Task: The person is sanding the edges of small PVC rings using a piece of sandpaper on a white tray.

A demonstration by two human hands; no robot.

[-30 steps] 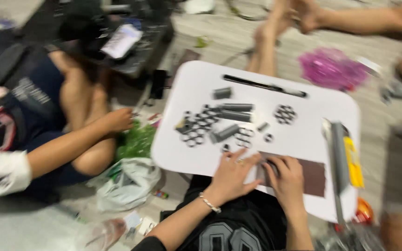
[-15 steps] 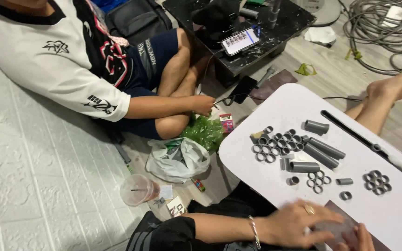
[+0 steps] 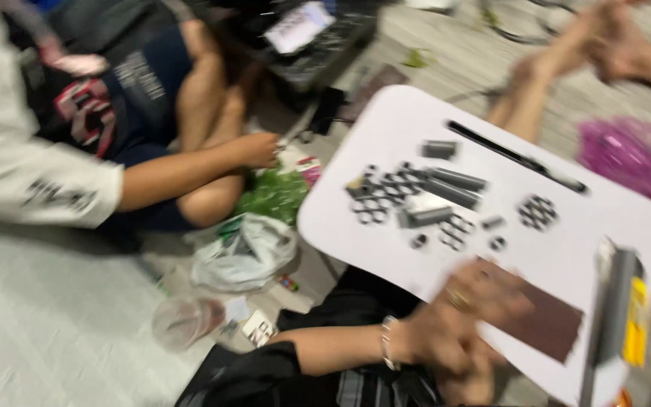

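Head view, heavily motion-blurred. We see our left hand (image 3: 446, 332) with a bracelet at the wrist and a ring, at the near edge of the white board (image 3: 566, 249), its fingers curled over the corner of a brown sheet (image 3: 548, 324). Whether it pinches the sheet or merely rests on it, we cannot tell. The right hand (image 3: 472, 380) sits just below the left, mostly hidden behind it; grip likewise unclear.

At the board's centre lie grey tubes (image 3: 453, 185), with clusters of short rings (image 3: 386, 196) to their left and one cluster (image 3: 538, 212) to their right. A long black rod (image 3: 518, 157) runs along the far edge.

Judgement: the sheet is handled best by keeping it flat against the board and both hands low, so the loose rings stay undisturbed.

Left of the board, another person's hand (image 3: 254, 149) rests near a green bag (image 3: 273, 197). Objects at the board's right edge are too smeared to identify.
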